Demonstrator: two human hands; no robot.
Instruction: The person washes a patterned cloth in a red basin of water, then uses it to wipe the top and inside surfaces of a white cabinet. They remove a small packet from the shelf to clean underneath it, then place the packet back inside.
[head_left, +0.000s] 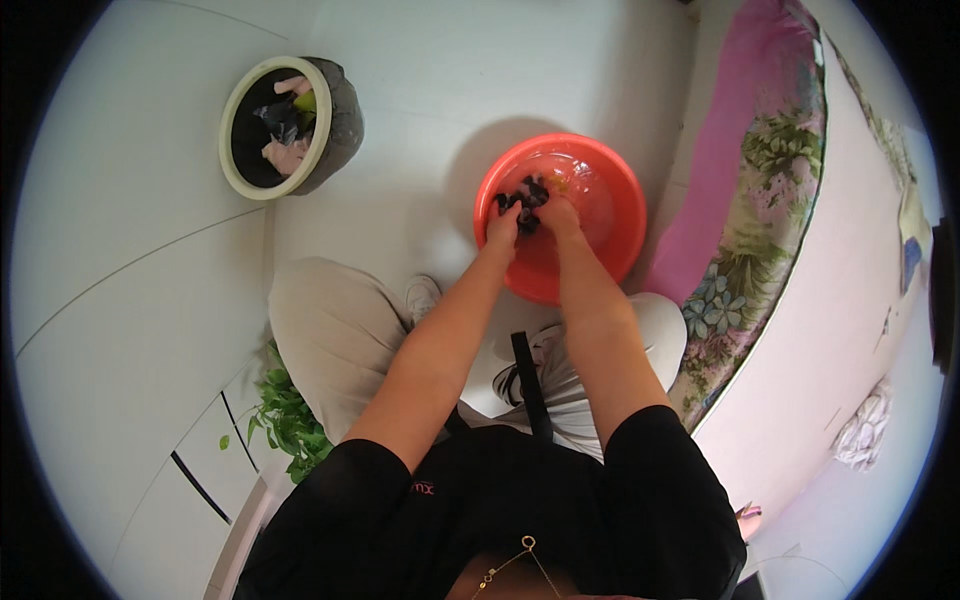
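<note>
A red plastic basin (611, 259) with water in it sits on the floor in front of me. Inside it, toward the left side, is a bunched dark cloth (526, 196) with lighter patches. My left hand (502, 223) grips the cloth from the left, close to the basin's wall. From the right, my right hand (559, 213) grips the same cloth, its fingers partly hidden by the fabric and the water. Something small and yellowish shows just beyond the right hand, too blurred to name.
A lined waste bin (321, 150) with a pale rim holds crumpled rubbish at the upper left. To the right runs a bed (817, 300) with a floral and pink cover (705, 195). A green leafy plant (289, 420) is beside my left knee. My shoes (424, 296) flank the basin's near side.
</note>
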